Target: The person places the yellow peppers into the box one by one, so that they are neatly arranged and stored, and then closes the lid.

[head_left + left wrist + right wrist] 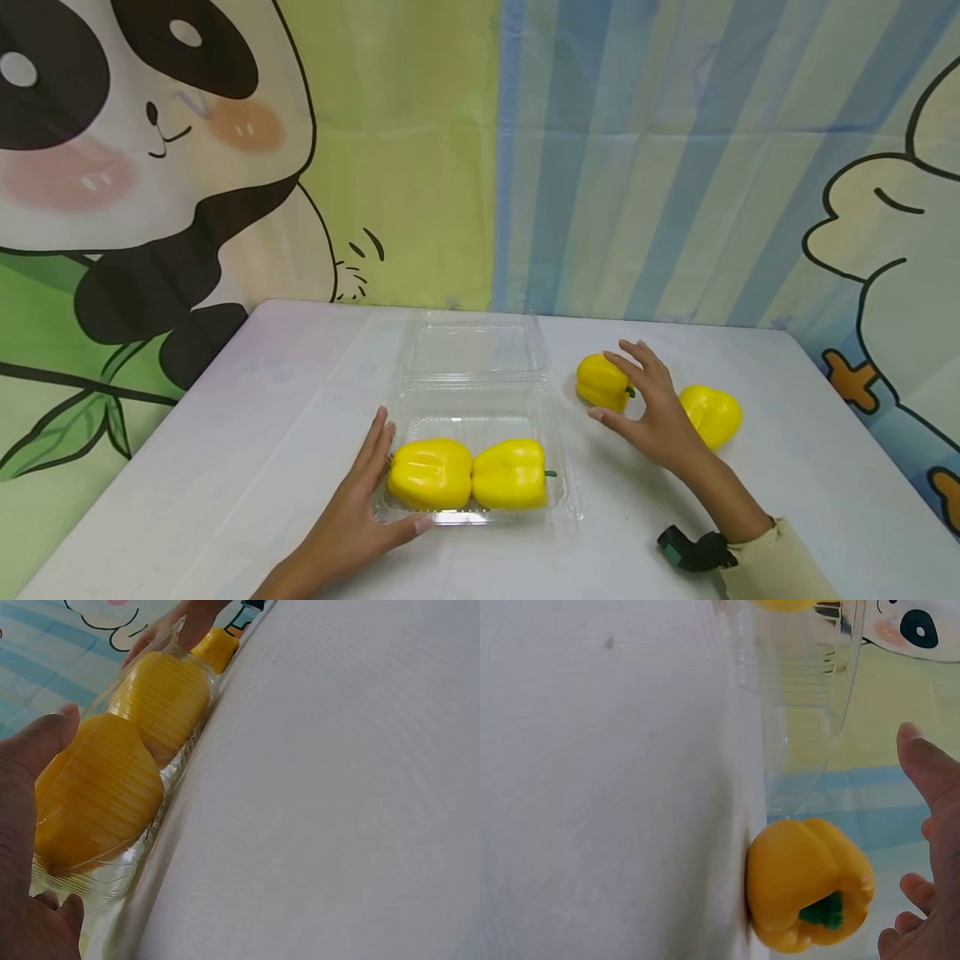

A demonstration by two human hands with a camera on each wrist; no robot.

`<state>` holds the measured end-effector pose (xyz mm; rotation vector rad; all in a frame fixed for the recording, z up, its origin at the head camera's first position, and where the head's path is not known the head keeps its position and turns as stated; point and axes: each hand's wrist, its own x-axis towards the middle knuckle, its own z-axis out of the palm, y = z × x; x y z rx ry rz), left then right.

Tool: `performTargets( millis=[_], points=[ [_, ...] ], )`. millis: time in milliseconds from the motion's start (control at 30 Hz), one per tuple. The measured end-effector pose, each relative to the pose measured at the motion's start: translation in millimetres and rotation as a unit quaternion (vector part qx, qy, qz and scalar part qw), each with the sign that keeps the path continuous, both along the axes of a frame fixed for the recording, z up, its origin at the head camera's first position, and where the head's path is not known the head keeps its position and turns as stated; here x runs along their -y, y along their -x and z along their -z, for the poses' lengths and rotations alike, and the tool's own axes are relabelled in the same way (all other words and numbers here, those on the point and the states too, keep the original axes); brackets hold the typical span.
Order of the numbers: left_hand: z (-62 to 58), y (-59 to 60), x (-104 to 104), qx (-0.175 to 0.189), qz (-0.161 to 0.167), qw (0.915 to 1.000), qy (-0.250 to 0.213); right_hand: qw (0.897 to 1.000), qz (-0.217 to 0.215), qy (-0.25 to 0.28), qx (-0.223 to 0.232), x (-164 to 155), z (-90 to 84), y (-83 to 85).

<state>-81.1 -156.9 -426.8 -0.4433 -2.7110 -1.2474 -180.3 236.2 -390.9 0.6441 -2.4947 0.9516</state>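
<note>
I see my left hand (pixel 367 508) flat, steadying the clear plastic clamshell box (pixel 564 467); my right hand (pixel 651 408), fingers spread and holding nothing, hovers at the loose yellow bell pepper (pixel 600 382) just beyond it, stem toward the palm.

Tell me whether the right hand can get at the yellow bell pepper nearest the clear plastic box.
Probably yes: the right hand hovers open beside that yellow bell pepper, nothing between them.

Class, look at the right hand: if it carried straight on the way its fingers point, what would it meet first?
Most likely the yellow pepper lying on the table beside the clear box: the right hand is open, fingers spread just short of it. The exact gap is hard to judge.
</note>
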Motion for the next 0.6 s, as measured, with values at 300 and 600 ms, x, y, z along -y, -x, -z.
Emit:
performTargets(
  millis=[300,600],
  points=[
    [-1.8,0.3,0,0.004,-0.003,1.0,0.003,0.998,0.028,-0.015,0.052,-7,7.2,5.8],
    [-3.2,-0.1,-1,0.011,-0.006,0.9999,0.004,0.992,0.046,-0.044,0.112,-8,11.6,9.6]
  ],
)
